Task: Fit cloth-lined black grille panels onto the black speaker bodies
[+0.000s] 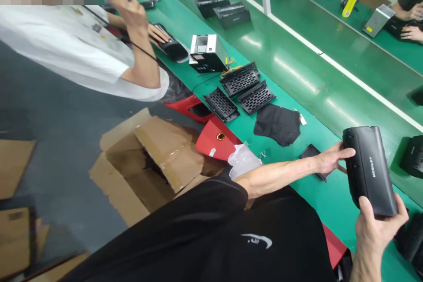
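As we look down past our black T-shirt (198, 233) to a glossy green counter (317, 75), our right hand (376, 238) cups the lower end of a black housing (370, 172) lettered MERKURY, the thumb on its face and the other fingers hidden beneath. Our left hand (332, 158) rests open, its extended fingers (345, 153) touching the housing's upper-left side. The housing sits over mid-counter, its long axis tilted across the counter, upper end toward the far edge, lettered face up. Just beyond the left hand lies a small black flat piece (312, 154). Along the near edge: a clear plastic bag (243, 161) and red panels (214, 139); below, on the grey floor (59, 97), an open cardboard box (148, 167). Farther on: black cloth (277, 124), perforated black grilles (239, 79), a silver chassis (207, 53). A co-worker's hand (157, 33) rests on another black housing (173, 48). Past the white far edge (330, 61), a second green counter (330, 9) holds a yellow bottle (352, 0).
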Tool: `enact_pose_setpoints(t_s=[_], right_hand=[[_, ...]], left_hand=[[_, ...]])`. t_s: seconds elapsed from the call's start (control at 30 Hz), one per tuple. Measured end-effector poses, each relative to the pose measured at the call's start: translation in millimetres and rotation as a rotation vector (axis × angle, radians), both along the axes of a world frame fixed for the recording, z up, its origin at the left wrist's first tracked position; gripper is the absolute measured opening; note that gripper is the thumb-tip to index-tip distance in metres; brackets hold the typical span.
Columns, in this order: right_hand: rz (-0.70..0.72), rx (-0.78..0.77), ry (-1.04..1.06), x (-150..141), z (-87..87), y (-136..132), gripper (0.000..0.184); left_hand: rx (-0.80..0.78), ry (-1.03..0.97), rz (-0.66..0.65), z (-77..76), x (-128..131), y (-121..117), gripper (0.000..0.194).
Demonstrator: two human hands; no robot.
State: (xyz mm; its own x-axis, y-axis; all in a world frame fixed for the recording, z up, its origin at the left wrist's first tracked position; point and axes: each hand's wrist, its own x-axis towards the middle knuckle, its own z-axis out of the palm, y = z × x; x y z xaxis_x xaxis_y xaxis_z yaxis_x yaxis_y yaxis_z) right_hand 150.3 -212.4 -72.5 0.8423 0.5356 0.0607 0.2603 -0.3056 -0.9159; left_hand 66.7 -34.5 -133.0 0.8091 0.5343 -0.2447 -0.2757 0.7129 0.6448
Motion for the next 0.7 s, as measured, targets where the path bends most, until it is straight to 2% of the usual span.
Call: enact_pose_setpoints(t_s=[0.1, 0.17, 0.27, 0.33, 0.4, 0.53, 0.6, 0.7], right_hand=[[0.004, -0.073, 0.062, 22, 4.0, -26, 0.12], [0.039, -0.133, 0.077, 31, 3.4, -42, 0.118], [0.109, -0.175, 0.097, 36, -1.5, -55, 0.112], [0.124, -0.166, 0.112, 39, -5.9, -56, 0.11], [0.136, -0.129, 0.141, 44, -10.0, -53, 0.106], [0.223, -0.045, 0.216, 59, -14.8, -46, 0.097], [0.239, -0.037, 0.238, 66, -16.8, -44, 0.094], [0.253, -0.043, 0.26, 73, -20.5, -46, 0.092]], left_hand=[[0.273, 0.025, -0.02, 16.0, -20, 48, 0.117], [0.489, -0.036, -0.15, 32.7, -30, 73, 0.115], [0.595, -0.096, -0.318, 53.3, -35, 84, 0.101], [0.6, -0.072, -0.291, 58.1, -34, 78, 0.096], [0.619, -0.034, -0.207, 55.3, -33, 68, 0.09], [0.607, 0.027, -0.084, 37.7, -30, 51, 0.084], [0.581, 0.035, -0.065, 30.0, -29, 48, 0.084], [0.601, 0.067, -0.121, 25.0, -30, 48, 0.088]])
